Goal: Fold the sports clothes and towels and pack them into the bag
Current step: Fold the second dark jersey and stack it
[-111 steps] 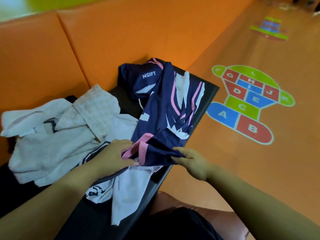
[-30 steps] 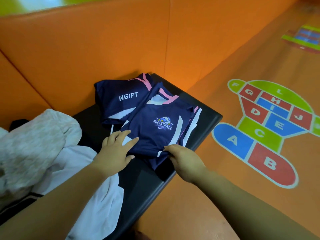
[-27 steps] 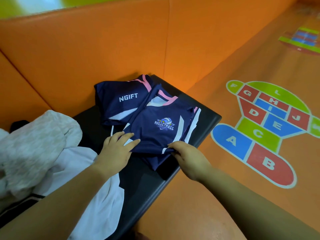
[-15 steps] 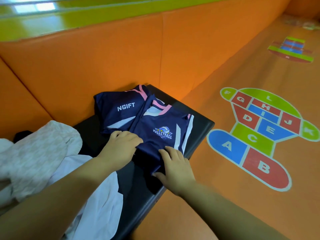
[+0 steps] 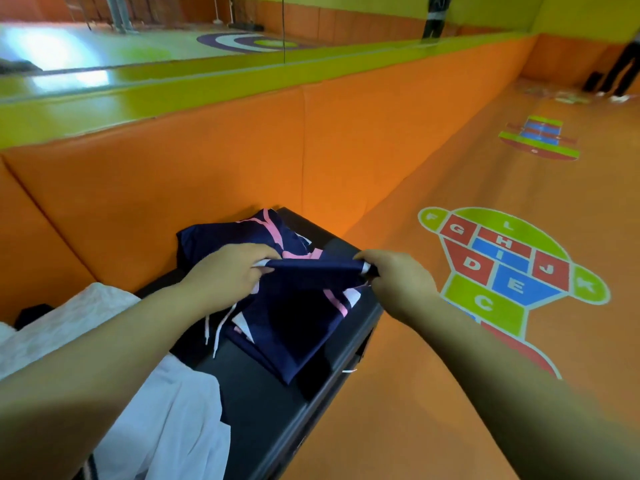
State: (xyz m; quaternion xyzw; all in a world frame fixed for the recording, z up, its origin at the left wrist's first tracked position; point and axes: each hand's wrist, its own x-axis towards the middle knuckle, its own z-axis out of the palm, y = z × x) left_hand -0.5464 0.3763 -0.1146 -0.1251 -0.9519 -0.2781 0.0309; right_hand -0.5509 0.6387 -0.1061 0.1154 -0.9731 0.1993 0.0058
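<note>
Navy jersey (image 5: 294, 327) is held up over the far end of the black bench (image 5: 273, 410), lower part draped on the seat. Left hand (image 5: 232, 271) pinches one end of its top fold; right hand (image 5: 394, 282) grips the other. White towel (image 5: 65, 327) and white shirt (image 5: 166, 414) lie nearer, at left.

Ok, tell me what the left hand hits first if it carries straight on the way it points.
The left hand points along the navy and pink fabric garment it pinches; probably the right hand first.
</note>
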